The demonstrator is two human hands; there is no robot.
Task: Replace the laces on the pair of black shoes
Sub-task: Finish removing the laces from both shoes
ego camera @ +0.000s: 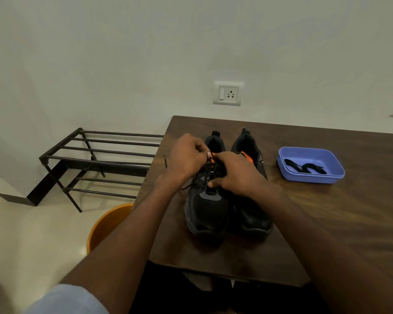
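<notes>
Between both hands, the left black shoe [206,200] sits on the table [340,211]; the left hand [186,159] pinches its lace [208,172] near the top eyelets while the right hand [235,172] grips the tongue area. This looks like unlacing, judging by spare laces [304,167] waiting in the blue tray [336,175] right of the hands; next, draw the lace free without snagging.

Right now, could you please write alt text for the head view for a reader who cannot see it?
A person's left hand and right hand work the lace of the left of two black shoes on a wooden table. A blue tray to the right holds black laces.
</notes>
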